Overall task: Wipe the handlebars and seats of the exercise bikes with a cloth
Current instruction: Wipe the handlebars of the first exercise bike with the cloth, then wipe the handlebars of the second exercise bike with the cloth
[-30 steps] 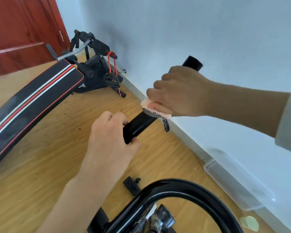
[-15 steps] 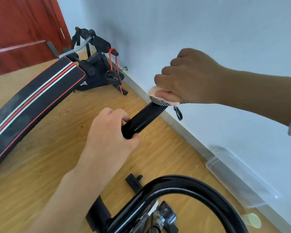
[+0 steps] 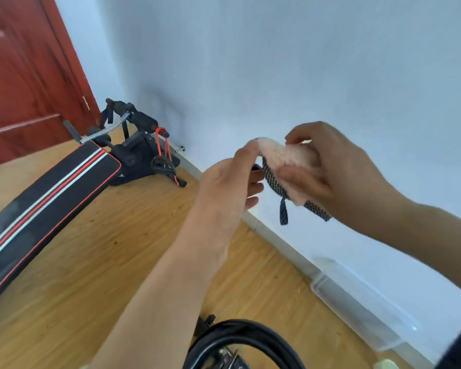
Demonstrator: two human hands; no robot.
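The wooden floor (image 3: 104,262) carries a black sit-up bench (image 3: 51,193) striped red and white. Well right of the bench, a clear plastic box (image 3: 357,312) lies along the wall. A curved black bike frame (image 3: 250,332) stands nearer the camera than the bench.

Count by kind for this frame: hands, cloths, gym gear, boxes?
Hands: 2 (left hand, right hand)
Cloths: 1 (cloth)
Gym gear: 2 (sit-up bench, exercise bike frame)
Boxes: 1 (clear plastic box)
Total: 6
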